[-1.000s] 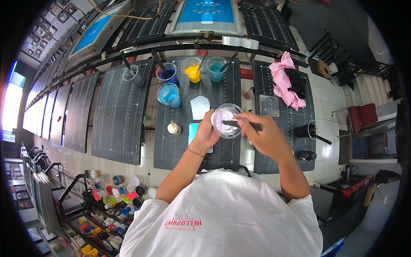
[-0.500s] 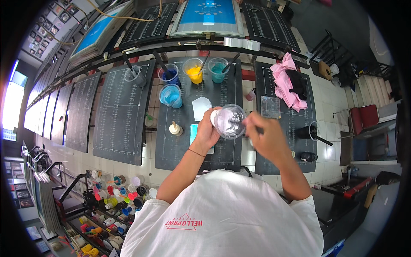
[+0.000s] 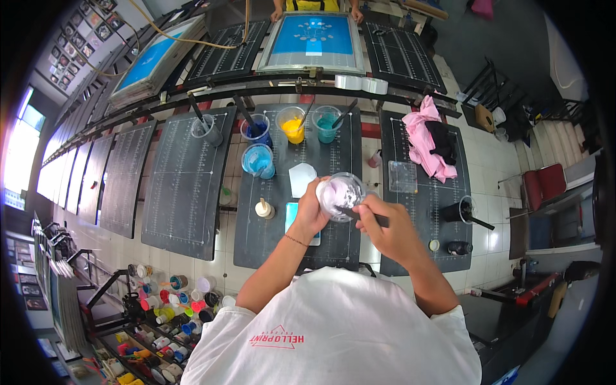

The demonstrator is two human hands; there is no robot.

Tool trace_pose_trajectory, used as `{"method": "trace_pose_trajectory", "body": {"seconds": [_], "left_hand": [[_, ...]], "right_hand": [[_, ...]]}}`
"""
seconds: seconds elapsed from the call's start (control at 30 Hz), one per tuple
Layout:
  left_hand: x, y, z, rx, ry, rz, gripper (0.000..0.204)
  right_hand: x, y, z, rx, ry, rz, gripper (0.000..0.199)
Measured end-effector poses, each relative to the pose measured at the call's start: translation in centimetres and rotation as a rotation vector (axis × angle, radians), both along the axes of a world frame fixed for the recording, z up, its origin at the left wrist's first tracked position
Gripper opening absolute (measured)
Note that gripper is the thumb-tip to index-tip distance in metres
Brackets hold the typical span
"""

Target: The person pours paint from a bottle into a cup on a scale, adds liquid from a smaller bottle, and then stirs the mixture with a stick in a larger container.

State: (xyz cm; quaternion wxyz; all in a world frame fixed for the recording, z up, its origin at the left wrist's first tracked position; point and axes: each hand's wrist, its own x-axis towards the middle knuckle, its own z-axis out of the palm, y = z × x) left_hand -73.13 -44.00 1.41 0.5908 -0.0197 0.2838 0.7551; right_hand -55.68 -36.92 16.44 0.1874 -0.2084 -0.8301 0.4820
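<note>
My left hand [image 3: 310, 210] is wrapped round a clear plastic cup [image 3: 350, 181] smeared inside with pale pinkish-white ink. The cup is tilted, its mouth facing up toward me. In my right hand [image 3: 389, 228] is a dark flat stirring stick [image 3: 350, 212], its far end inside the cup. Beneath them on the black printing board [image 3: 256, 240] lie a phone [image 3: 292, 214] with a lit screen, partly covered by my left arm, and a white paper piece [image 3: 301, 179]. A small cream bottle [image 3: 264, 209] stands to their left.
Ink cups in yellow [image 3: 292, 130], teal [image 3: 326, 130], dark blue [image 3: 258, 133] and light blue [image 3: 259, 164] stand beyond my hands. Pink cloth [image 3: 422, 144] and a black cup [image 3: 455, 212] are on the right board. Another person's hands [image 3: 357, 14] are at a blue screen frame [image 3: 279, 48].
The stick has swung round in the cup and now shows clearly, angled toward the lower right. Another person in yellow has appeared behind the far screen frame. My view has shifted slightly.
</note>
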Motion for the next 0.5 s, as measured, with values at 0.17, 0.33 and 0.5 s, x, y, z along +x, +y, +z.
{"method": "trace_pose_trajectory", "body": {"seconds": [0.17, 0.33, 0.5], "left_hand": [[0.1, -0.3, 1.1, 0.026, 0.019, 0.000, 0.037], [-0.3, -0.3, 0.2, 0.012, 0.062, 0.022, 0.039], [0.5, -0.5, 1.2, 0.103, 0.003, -0.013, 0.042]], "right_hand": [[0.1, 0.5, -0.1, 0.026, 0.014, -0.085, 0.022], [0.3, 0.4, 0.0, -0.018, 0.069, -0.232, 0.025], [0.4, -0.1, -0.5, -0.200, 0.166, -0.242, 0.024]]}}
